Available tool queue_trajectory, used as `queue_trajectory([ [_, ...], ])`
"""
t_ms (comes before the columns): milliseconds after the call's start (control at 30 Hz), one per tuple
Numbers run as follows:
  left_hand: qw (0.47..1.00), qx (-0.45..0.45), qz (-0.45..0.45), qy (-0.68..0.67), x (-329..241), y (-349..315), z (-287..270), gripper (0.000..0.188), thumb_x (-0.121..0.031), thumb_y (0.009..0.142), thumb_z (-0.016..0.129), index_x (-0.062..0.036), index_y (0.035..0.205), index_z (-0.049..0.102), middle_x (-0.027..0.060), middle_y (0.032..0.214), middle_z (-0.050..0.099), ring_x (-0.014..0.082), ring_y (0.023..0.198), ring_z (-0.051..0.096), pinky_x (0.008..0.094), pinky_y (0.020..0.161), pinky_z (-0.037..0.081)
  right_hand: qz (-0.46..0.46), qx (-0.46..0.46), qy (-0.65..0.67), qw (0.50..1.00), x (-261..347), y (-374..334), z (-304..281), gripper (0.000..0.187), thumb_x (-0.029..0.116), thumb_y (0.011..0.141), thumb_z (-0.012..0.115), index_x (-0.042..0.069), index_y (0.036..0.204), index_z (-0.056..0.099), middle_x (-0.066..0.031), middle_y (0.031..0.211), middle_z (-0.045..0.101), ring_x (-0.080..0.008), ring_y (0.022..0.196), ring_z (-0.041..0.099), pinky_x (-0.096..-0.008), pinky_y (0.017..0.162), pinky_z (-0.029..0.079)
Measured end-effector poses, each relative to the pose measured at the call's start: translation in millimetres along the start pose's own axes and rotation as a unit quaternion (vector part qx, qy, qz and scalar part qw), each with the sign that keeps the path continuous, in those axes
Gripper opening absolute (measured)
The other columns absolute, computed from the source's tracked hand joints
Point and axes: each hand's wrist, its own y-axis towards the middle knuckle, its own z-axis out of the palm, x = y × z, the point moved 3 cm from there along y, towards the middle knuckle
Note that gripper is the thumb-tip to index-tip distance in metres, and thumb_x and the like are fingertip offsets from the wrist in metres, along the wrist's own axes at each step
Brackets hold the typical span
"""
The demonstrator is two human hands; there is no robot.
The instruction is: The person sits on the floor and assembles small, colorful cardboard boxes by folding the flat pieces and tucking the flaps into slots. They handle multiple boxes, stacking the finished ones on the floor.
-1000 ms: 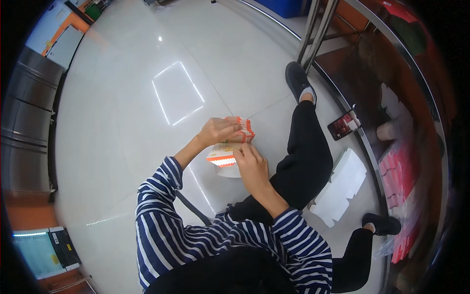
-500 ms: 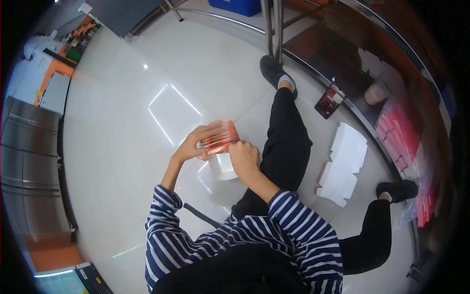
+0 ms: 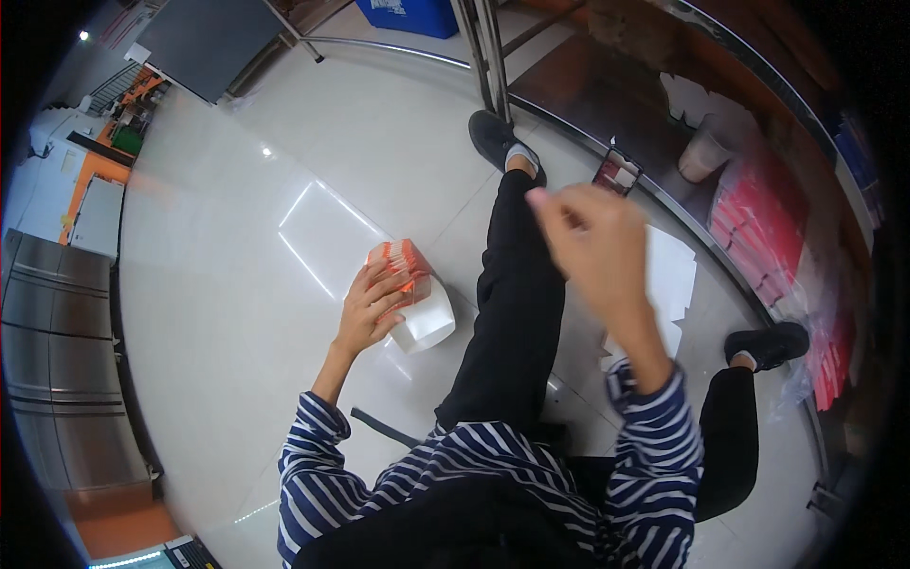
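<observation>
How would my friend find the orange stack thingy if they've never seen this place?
On the shiny pale floor, find the black trouser leg stretched out in the middle. Just left of it, the left hand touches an orange and white stack. Its many thin ridged layers set it apart from the smooth white open box at its near end.

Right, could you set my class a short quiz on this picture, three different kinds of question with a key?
1. Multiple choice: which hand is touching the orange stack? a) left b) right c) both
2. True or false: the cup stands on the shelf, not on the floor.
3. Count: how many black shoes are in view?

Key: 1: a, the left hand, with its fingers over the stack. 2: true. 3: two.
</observation>
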Motion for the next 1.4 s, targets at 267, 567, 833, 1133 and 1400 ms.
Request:
queue_trajectory([
  [267,0.987,-0.06,-0.114,-0.094,3.8,1.1,2.6,0.023,-0.019,0.077,0.064,-0.0069,0.096,0.065,0.0143,0.108,0.056,0.0305,0.108,0.051,0.041,0.089,0.044,0.135,0.141,-0.151,0.969,-99.9,-10.0,-33.2,0.033,0.03,0.08,0.059,0.002,0.063,0.059,-0.0157,0.063,0.058,-0.0323,0.061,0.058,-0.0408,0.056,0.043],
  [567,0.993,-0.002,-0.1,-0.057,12.8,14.3,-3.1,0.023,-0.013,0.078,0.062,-0.0057,0.099,0.064,0.0094,0.101,0.062,0.0264,0.088,0.059,0.0347,0.076,0.047,0.147,0.402,-0.318,0.846,-219.9,-121.9,-18.2,0.029,0.033,0.079,0.059,0.004,0.074,0.061,-0.0161,0.078,0.06,-0.0331,0.079,0.058,-0.0447,0.068,0.046],
  [833,0.995,0.022,-0.075,-0.054,9.8,14.6,0.0,0.029,-0.013,0.075,0.063,-0.0057,0.103,0.063,0.0107,0.114,0.057,0.0293,0.107,0.05,0.0382,0.087,0.04,0.114,0.529,-0.323,0.776,-246.5,-246.9,-19.9,0.085,0.044,0.053,0.08,-0.001,0.114,0.042,-0.0237,0.119,0.04,-0.0403,0.098,0.05,-0.0451,0.079,0.048],
  [1133,0.994,0.007,-0.078,-0.08,-10.3,16.4,-9.5,0.054,-0.048,0.082,0.051,-0.0058,0.115,0.054,0.0175,0.129,0.043,0.0355,0.113,0.043,0.044,0.094,0.033,-0.007,0.556,-0.359,0.75,-261.9,-267.6,-11.1,0.068,0.028,0.065,0.072,-0.008,0.115,0.043,-0.0303,0.12,0.04,-0.0426,0.086,0.057,-0.039,0.067,0.054],
  [1400,0.983,-0.087,-0.082,-0.142,-35.2,34.9,-31.6,0.055,-0.052,0.083,0.046,-0.0029,0.104,0.059,0.0196,0.112,0.053,0.0344,0.1,0.051,0.0445,0.085,0.04,-0.16,0.537,-0.351,0.75,-250.9,-282.5,-18.5,0.024,0.01,0.075,0.052,-0.009,0.089,0.059,-0.0283,0.093,0.058,-0.0405,0.074,0.062,-0.0383,0.063,0.054],
])
